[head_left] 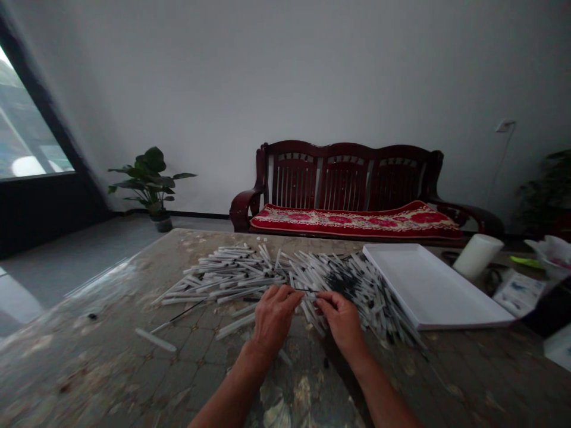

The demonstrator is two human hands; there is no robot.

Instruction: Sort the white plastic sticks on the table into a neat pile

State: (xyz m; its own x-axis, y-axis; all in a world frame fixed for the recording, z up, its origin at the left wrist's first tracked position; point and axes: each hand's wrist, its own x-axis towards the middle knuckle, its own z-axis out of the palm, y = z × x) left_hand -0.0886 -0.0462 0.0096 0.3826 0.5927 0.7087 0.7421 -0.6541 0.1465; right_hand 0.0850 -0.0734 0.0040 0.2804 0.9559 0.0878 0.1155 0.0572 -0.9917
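Note:
My left hand [276,312] and my right hand [342,318] meet near the middle of the table, fingers pinched. Between their fingertips runs a thin dark stick [307,290]; its exact kind is too small to make out. Beyond my left hand lies a loose heap of whitish translucent tubes [227,274], some with black ends. A second heap of tubes [379,306], mixed with thin black pieces [345,282], spreads just past my right hand. Left of my hands, one tube [155,339] lies apart, close to a thin black-and-white rod [178,317].
A shallow white tray [439,285] stands right of the heaps. Farther right are a white roll [478,257], a printed box [520,292] and a plastic bag [551,255]. A wooden bench [348,181] with a red cover stands behind the patterned table [134,380].

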